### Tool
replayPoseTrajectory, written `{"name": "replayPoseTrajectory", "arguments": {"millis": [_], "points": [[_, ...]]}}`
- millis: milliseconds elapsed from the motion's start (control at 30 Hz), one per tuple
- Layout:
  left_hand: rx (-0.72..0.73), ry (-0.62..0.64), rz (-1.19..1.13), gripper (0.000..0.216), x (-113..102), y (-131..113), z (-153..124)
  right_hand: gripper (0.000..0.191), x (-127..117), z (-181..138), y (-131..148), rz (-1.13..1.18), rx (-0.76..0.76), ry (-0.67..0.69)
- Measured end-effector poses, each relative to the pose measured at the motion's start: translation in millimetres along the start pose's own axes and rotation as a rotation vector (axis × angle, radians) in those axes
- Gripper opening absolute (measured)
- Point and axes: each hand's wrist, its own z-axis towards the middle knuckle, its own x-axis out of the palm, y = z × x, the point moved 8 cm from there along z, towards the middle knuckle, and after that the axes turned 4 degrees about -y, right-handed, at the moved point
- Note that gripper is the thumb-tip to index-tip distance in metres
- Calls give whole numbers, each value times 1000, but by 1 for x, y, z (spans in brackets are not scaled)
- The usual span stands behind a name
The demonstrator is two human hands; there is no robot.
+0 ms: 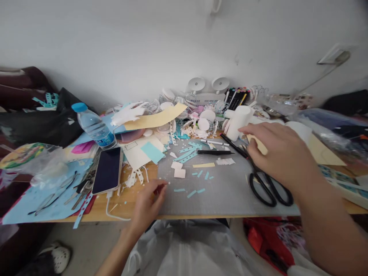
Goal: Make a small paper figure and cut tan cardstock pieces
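Observation:
My left hand (pixel 150 199) rests at the left edge of the grey cutting mat (pixel 230 199), thumb and forefinger tips together; anything between them is too small to make out. A tiny white bit lies beside the fingertips. My right hand (pixel 277 155) hovers over the mat's right side, fingers apart, near a white roll (pixel 241 119). Below it lie black-handled scissors (pixel 263 191), their blades partly hidden. On the mat are pale pink squares (pixel 179 173), small blue paper strips (pixel 192 194), a cream strip (pixel 204 165) and a black pen (pixel 215 152).
A phone (pixel 107 170) on a charging cable and a water bottle (pixel 93 126) stand at left, near glasses (pixel 53 197). Behind the mat are heaped paper scraps, pink-white discs (pixel 204 124) and a box of markers (pixel 237 97). Plastic bags (pixel 324 122) lie at right.

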Motion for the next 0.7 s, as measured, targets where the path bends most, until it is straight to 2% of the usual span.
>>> {"name": "replayPoseTrajectory", "arguments": {"millis": [67, 100, 133, 200, 267, 333, 400, 467, 567, 700], "points": [[0, 3, 16, 16, 3, 2, 9, 32, -15, -11, 29, 256, -142, -179], [0, 6, 24, 16, 4, 3, 14, 32, -8, -16, 42, 379, -150, -180], [2, 10, 30, 17, 6, 3, 20, 32, 9, -21, 58, 480, -172, -100], [10, 25, 39, 18, 8, 3, 33, 26, 64, -32, 92, 542, -195, 196], [22, 44, 48, 21, 10, 2, 43, 22, 107, -39, 116, 567, -202, 308], [33, 60, 61, 23, 10, 2, 50, 23, 138, -41, 127, 594, -173, 352], [40, 70, 78, 24, 9, 3, 54, 18, 156, -40, 128, 650, -140, 374], [50, 80, 99, 24, 10, 3, 56, 9, 162, -39, 122, 730, -92, 380], [78, 109, 139, 23, 18, 4, 58, 10, 159, -38, 105, 883, 33, 365], [148, 190, 226, 24, 41, 1, 65, 16, 148, -48, 81, 1118, 269, 333]]}}
